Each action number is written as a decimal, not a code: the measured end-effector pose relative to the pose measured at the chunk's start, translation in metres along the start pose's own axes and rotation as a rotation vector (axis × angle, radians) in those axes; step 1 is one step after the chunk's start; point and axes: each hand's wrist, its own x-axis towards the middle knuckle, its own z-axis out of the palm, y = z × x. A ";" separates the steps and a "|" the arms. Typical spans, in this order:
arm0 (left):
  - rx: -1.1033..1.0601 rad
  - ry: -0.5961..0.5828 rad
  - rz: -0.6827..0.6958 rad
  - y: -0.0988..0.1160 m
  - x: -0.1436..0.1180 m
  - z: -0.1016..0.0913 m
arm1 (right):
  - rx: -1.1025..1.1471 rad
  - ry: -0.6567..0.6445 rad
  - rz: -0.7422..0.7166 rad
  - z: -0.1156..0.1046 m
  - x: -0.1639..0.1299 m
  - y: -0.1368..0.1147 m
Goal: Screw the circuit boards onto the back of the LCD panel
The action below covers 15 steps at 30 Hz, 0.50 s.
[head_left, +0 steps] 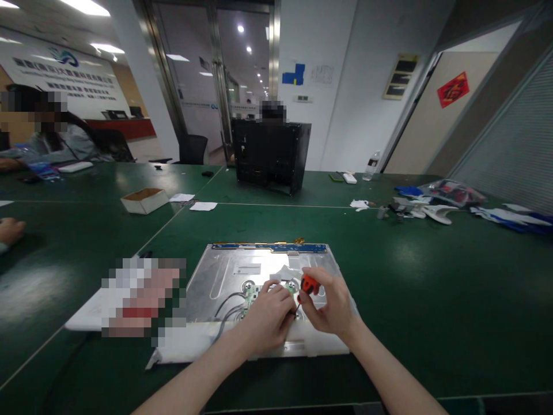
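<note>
Head view: both hands work over a metal panel (pixel 242 271) lying flat on the green table (pixel 432 300).
Right hand (pixel 330 305): closed around a screwdriver (pixel 309 284) with an orange handle, over the panel's near middle.
Left hand (pixel 268 317): fingers curled down onto the panel beside a small green board (pixel 250 294); whether it grips anything, I cannot tell.
Wires (pixel 228 302): grey, running left from the board across the panel.
Computer case (pixel 270 153): black, well beyond the panel.
Cardboard box (pixel 144 200): beyond the panel, to the left.

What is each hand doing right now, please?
Left hand: fingers curled, resting on the small green board.
Right hand: closed on the orange-handled screwdriver.
</note>
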 end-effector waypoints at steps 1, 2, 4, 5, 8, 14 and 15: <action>-0.001 0.005 -0.001 0.000 0.000 0.000 | -0.019 0.011 -0.009 0.001 0.000 0.001; -0.002 0.008 -0.001 0.000 0.000 0.001 | -0.040 0.019 -0.018 0.002 0.000 0.001; -0.005 0.013 0.002 0.000 -0.001 0.001 | -0.076 0.023 -0.033 0.003 0.000 0.002; -0.007 0.015 0.003 0.000 -0.001 0.001 | -0.085 0.021 -0.037 0.004 0.000 0.002; -0.012 0.019 0.002 0.000 0.000 0.000 | -0.082 0.017 -0.040 0.003 0.001 0.001; -0.002 -0.002 0.007 0.000 0.001 -0.001 | 0.032 -0.039 -0.018 -0.004 0.004 -0.004; -0.002 0.001 0.008 0.000 0.001 -0.001 | 0.034 -0.042 -0.013 -0.005 0.004 -0.004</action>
